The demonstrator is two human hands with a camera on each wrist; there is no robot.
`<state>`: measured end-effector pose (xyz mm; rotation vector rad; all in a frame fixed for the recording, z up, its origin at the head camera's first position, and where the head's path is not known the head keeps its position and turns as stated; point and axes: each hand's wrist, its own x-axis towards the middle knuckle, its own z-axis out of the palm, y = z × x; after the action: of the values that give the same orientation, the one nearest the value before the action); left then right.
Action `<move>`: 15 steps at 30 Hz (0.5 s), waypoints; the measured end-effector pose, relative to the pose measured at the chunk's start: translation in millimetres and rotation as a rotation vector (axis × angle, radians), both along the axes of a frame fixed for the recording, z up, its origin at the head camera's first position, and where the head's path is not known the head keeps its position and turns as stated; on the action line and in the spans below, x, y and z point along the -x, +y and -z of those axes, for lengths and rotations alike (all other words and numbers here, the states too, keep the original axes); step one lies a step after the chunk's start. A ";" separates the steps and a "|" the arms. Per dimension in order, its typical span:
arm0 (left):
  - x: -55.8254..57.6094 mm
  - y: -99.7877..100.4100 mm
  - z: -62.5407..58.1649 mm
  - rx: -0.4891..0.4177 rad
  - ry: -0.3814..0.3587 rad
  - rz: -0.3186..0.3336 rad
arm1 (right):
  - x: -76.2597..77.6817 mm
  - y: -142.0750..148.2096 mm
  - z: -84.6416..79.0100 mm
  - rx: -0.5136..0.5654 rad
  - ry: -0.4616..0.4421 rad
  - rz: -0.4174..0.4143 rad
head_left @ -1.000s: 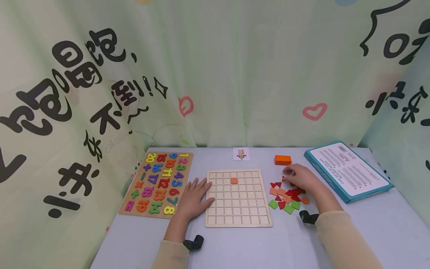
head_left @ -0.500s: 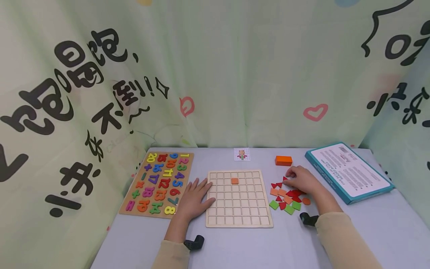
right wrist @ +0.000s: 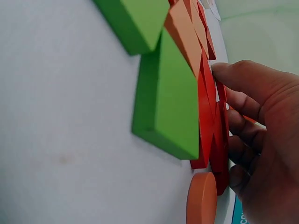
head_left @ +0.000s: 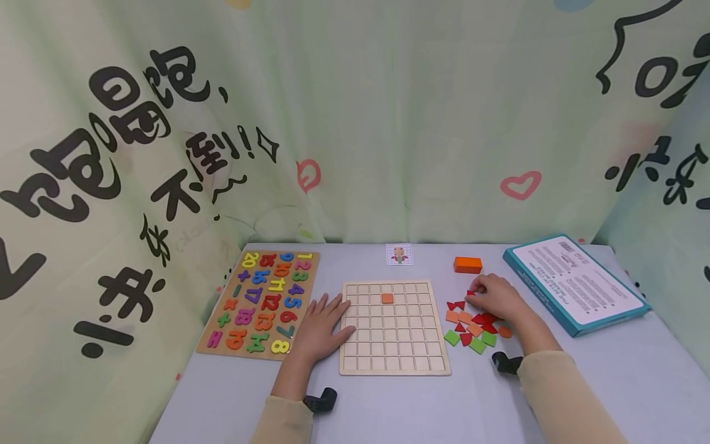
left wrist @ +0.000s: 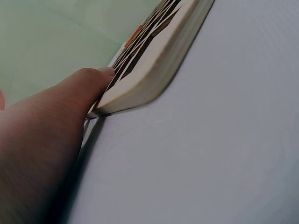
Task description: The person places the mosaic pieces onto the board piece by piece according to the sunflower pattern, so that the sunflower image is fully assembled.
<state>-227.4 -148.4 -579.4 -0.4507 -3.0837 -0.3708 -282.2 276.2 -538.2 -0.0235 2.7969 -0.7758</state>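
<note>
A pale wooden grid board [head_left: 395, 365] lies on the table, with one orange square [head_left: 387, 298] near its top. My left hand [head_left: 318, 330] lies flat with fingers spread at the board's left edge; in the left wrist view its thumb [left wrist: 88, 84] rests on the rim. Over the loose pieces on the right, my right hand [head_left: 496, 299] has bent fingers and pinches a small red piece [head_left: 470, 292], mostly hidden by the fingertips. Beneath and beside it lie red pieces [head_left: 487, 319], orange squares [head_left: 452, 316], green squares [right wrist: 177, 102] and an orange disc [right wrist: 202, 200].
Left of the board is a wooden number puzzle [head_left: 261, 305], partly behind the left hand. A small pattern card [head_left: 399, 254] lies beyond the board. An orange block [head_left: 468, 265] sits behind the loose pieces. A teal-edged box [head_left: 577, 283] stands at the far right.
My right hand's fingers have closed down onto the red piece and drawn slightly nearer. The left hand stays on the board's edge.
</note>
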 end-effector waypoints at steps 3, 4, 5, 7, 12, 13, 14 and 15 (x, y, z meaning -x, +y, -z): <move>0.1 -0.4 0.2 -0.006 0.002 0.005 | -0.1 -0.1 -0.2 0.008 -0.005 0.005; 0.1 -0.5 0.2 -0.007 0.001 0.005 | -0.2 0.0 -0.5 0.015 -0.007 0.005; 0.1 -0.6 0.3 -0.009 0.000 0.005 | -0.4 0.4 -0.7 0.022 -0.009 0.006; 0.0 -0.7 0.4 -0.017 0.001 0.005 | -0.9 1.1 -1.5 0.035 -0.011 0.009; -0.2 -0.7 0.8 -0.018 0.007 0.005 | -2.3 3.1 -1.8 0.048 -0.013 0.016; -0.3 -0.6 0.9 -0.016 0.009 0.005 | -2.5 3.4 -1.7 0.049 -0.014 0.017; -0.2 -0.5 1.0 -0.015 0.010 0.005 | -2.5 3.8 -1.5 0.049 -0.013 0.014; -0.2 -0.3 1.2 -0.013 0.012 0.006 | -2.8 4.1 -1.8 0.048 -0.013 0.016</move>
<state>-227.2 -148.8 -580.7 -0.4598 -3.0669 -0.3864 -279.3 280.3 -536.4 -0.0043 2.7694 -0.8444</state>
